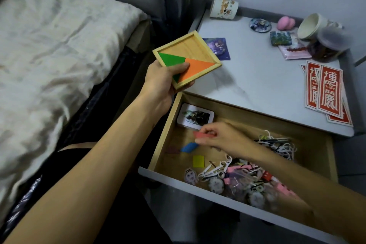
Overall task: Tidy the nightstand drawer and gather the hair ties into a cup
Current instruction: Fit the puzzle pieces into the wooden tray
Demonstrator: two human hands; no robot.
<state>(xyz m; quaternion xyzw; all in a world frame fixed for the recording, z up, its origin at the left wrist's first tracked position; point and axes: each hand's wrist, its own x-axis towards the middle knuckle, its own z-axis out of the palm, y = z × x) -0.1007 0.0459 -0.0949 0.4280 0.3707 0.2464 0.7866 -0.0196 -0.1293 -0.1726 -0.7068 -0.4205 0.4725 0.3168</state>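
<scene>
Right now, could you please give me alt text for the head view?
A person's left hand holds a wooden puzzle tray with a green piece and an orange piece, while the right hand pinches a red piece in the open, cluttered drawer.

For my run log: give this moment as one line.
left hand: holds puzzle tray | right hand: pinches red piece over drawer

Left hand (160, 83) gripping wooden tray (200, 45); right hand (219, 136) pinching red piece (200, 134).

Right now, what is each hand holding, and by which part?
The left hand grips the wooden puzzle tray by its near corner, thumb on the green piece. The right hand pinches a red puzzle piece by one end.
</scene>
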